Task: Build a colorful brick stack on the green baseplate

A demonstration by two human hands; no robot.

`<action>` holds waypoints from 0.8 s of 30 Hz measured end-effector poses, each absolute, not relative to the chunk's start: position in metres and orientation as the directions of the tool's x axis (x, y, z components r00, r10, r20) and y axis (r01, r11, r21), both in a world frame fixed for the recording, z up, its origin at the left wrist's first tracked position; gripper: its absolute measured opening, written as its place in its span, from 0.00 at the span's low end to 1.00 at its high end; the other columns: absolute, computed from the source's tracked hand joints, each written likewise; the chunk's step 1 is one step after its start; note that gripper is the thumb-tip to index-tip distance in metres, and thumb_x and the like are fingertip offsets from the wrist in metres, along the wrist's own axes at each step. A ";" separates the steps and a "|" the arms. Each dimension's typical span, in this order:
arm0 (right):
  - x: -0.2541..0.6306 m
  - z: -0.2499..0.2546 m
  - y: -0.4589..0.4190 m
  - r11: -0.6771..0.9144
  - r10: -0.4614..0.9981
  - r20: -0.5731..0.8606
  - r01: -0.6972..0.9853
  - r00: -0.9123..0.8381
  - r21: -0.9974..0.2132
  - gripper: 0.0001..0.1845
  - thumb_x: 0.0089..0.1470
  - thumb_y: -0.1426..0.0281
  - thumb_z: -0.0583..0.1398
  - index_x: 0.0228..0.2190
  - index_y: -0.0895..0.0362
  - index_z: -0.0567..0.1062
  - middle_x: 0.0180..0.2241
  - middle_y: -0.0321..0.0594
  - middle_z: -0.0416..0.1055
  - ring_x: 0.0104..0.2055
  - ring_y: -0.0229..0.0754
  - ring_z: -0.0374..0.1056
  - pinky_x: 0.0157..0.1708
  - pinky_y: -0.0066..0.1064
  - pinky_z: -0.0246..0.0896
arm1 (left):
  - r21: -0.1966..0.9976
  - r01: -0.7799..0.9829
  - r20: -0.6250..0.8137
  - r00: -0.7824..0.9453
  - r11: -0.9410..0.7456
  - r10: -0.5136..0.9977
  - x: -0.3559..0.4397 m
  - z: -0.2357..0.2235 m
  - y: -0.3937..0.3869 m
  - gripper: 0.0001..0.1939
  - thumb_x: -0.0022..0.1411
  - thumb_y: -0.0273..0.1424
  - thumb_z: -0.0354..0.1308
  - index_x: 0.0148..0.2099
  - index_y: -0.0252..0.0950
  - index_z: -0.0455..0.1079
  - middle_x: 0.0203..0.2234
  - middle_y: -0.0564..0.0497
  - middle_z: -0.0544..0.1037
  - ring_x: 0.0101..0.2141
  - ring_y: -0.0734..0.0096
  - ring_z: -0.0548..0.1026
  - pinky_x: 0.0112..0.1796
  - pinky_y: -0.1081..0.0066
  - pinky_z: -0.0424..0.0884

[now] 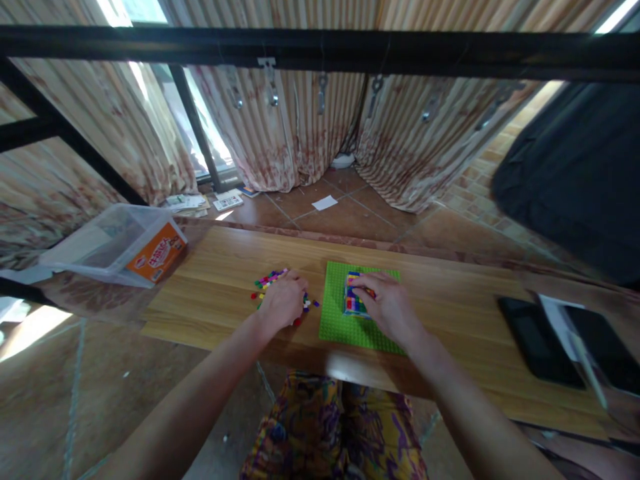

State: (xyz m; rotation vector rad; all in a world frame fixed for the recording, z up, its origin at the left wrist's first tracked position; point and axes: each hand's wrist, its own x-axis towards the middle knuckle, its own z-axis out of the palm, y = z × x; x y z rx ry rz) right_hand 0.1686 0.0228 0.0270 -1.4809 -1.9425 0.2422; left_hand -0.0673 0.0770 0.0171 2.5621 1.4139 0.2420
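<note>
A green studded baseplate (336, 325) lies on the wooden table, and a block of small multicoloured toy bricks (351, 304) is built up near its middle. My right hand (389, 303) is over this block, its thumb and forefinger closed in a pinch at the bricks; whatever is between the fingertips is too small to make out. To the left of the baseplate, a pile of loose coloured bricks (270, 279) is spread on the wood. My left hand (285, 298) is lowered onto the pile, back upward, with its fingertips mostly hidden among the bricks.
The long wooden table (220, 267) runs across in front of me. At its left end stands a clear plastic box (113, 233) with an orange label. A dark tablet (537, 340), a second dark device (605, 347) and a pen (590, 373) lie at the right. Black metal bar (320, 48) crosses above.
</note>
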 end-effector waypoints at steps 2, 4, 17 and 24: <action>0.169 0.023 0.027 0.375 0.893 0.414 0.804 -0.179 -0.461 0.08 0.59 0.72 0.60 0.34 0.52 0.80 0.36 0.39 0.79 0.39 0.45 0.71 0.42 0.38 0.66 | 0.320 0.800 0.096 0.506 -0.508 0.857 -0.062 0.018 0.072 0.12 0.64 0.22 0.49 0.39 0.35 0.75 0.37 0.46 0.76 0.44 0.64 0.74 0.53 0.62 0.68; 0.171 0.018 0.029 0.396 0.875 0.443 0.811 -0.193 -0.429 0.08 0.60 0.71 0.60 0.34 0.52 0.80 0.37 0.40 0.79 0.39 0.45 0.71 0.43 0.38 0.65 | 0.408 0.763 0.144 0.489 -0.502 0.860 -0.053 0.020 0.065 0.13 0.64 0.23 0.49 0.43 0.36 0.74 0.39 0.47 0.76 0.45 0.64 0.74 0.51 0.63 0.70; 0.169 0.001 0.020 0.361 0.819 0.566 0.853 -0.096 -0.377 0.10 0.62 0.66 0.59 0.36 0.51 0.82 0.40 0.42 0.77 0.43 0.47 0.68 0.45 0.42 0.66 | 0.648 0.627 0.170 0.434 -0.432 0.885 0.004 0.009 0.018 0.22 0.66 0.26 0.46 0.61 0.32 0.64 0.49 0.40 0.73 0.50 0.58 0.73 0.53 0.57 0.71; 0.163 0.003 0.016 0.343 0.815 0.573 0.866 -0.082 -0.364 0.12 0.63 0.69 0.57 0.37 0.53 0.82 0.41 0.44 0.75 0.44 0.48 0.66 0.46 0.41 0.67 | 0.640 0.638 0.156 0.438 -0.429 0.885 0.007 0.010 0.019 0.23 0.65 0.23 0.45 0.61 0.31 0.63 0.49 0.40 0.73 0.50 0.59 0.72 0.54 0.58 0.71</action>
